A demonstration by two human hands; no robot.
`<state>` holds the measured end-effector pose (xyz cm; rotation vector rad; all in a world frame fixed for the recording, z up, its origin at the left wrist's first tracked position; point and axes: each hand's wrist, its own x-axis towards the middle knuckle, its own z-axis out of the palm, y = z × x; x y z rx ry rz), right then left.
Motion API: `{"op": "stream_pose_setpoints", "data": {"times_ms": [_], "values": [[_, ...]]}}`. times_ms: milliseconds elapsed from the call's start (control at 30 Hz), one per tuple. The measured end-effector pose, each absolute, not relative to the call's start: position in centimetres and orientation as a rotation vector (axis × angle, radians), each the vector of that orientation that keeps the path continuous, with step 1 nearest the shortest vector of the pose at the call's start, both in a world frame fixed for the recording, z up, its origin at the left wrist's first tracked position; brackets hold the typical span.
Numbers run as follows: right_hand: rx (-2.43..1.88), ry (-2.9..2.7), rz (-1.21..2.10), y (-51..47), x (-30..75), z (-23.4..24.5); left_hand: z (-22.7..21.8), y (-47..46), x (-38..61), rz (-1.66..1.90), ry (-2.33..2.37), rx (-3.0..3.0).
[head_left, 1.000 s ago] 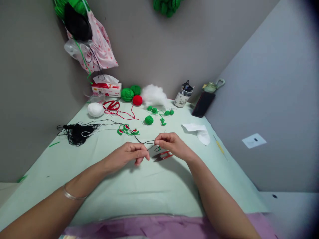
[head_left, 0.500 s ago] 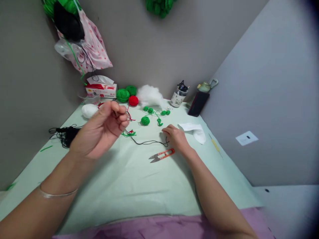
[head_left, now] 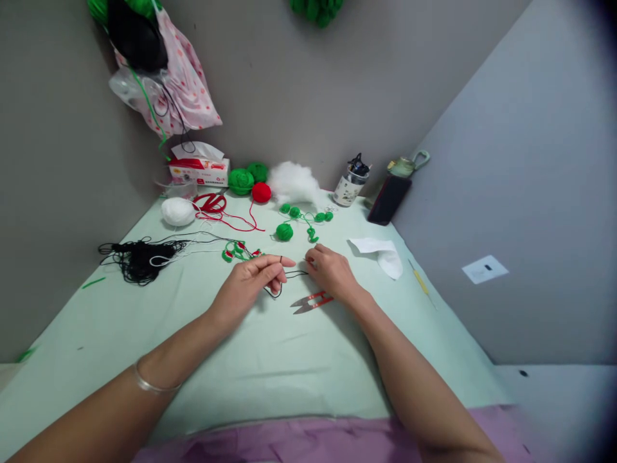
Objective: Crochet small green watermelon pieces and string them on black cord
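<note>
Black yarn (head_left: 297,272) runs in a thin double line between my two hands over the table. My left hand (head_left: 248,283) is closed, thumb against the fingers, with a strand of that yarn across its index finger. Facing it, my right hand (head_left: 332,273) has its fingers pinched together; a tiny thin thing at the tips is too small to name. Orange-handled thread snips (head_left: 311,302) lie just below my right hand, partly covered by it. Small green-and-red crocheted pieces (head_left: 234,251) rest behind my left hand.
A tangle of black yarn (head_left: 144,258) lies at left, near a white yarn ball (head_left: 178,211) and red scissors (head_left: 211,203). Small green balls (head_left: 284,232), white stuffing (head_left: 294,183), a pen jar (head_left: 349,190) and a phone (head_left: 389,200) stand behind. A yellow-handled hook (head_left: 421,281) is at right.
My left hand has come down and to the right, from raised over the table to close beside my right hand. The right hand has shifted only slightly and stays pinched.
</note>
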<state>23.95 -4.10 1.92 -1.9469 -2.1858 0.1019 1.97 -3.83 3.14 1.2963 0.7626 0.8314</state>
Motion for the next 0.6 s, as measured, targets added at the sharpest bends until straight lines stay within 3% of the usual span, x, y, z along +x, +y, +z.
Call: {"op": "stream_pose_setpoints", "data": {"times_ms": [167,233,367,600], "values": [[-1.285,-1.351,1.029,-5.9,23.0,4.6,2.8,-4.5,2.2,0.883,0.846,1.513],[-1.102,-1.133,1.218,-6.4,22.3,5.2,2.5,-4.8,2.4,0.905,0.841,1.566],[-1.024,-1.021,1.278,-7.1,20.7,5.1,1.4,-5.2,2.8,0.982,0.797,1.675],[-1.162,-1.227,0.990,-7.9,19.5,4.7,0.5,-5.3,2.9,1.127,0.705,1.751]]}}
